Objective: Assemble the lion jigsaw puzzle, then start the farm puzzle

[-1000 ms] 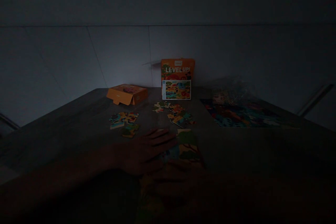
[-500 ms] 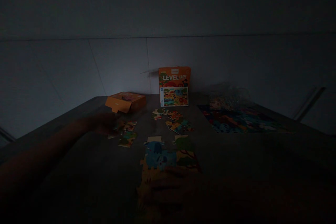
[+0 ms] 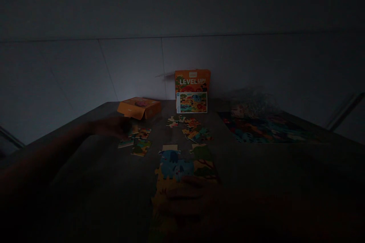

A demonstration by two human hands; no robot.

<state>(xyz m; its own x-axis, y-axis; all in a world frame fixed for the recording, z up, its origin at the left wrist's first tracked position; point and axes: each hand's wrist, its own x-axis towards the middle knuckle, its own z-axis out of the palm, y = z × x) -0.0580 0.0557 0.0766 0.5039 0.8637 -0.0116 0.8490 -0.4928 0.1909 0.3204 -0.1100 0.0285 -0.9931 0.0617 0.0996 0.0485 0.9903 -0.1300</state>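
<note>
The scene is very dark. My left hand (image 3: 115, 126) reaches over a small group of loose jigsaw pieces (image 3: 142, 147) at the left. Its fingers are closed at the edge of one puzzle piece (image 3: 133, 131), partly hidden by the fingertips. On the partly joined jigsaw puzzle (image 3: 178, 167), which shows blue elephants and a tree, my right hand (image 3: 185, 195) lies flat with its fingers stretched out. That hand covers much of the puzzle's right and lower parts.
An orange box (image 3: 139, 108) with a raised flap lies at the back left. Against the wall stands a "LEVEL UP!" box (image 3: 192, 78), a picture card (image 3: 192, 103) in front. More loose pieces (image 3: 196, 131) lie mid-table. A clear plastic bag (image 3: 253, 106) rests on a dark colourful sheet (image 3: 265, 131).
My left hand has drawn slightly up and is less blurred, its fingers at a piece. The whole view has shifted a little. My right hand stays on the puzzle.
</note>
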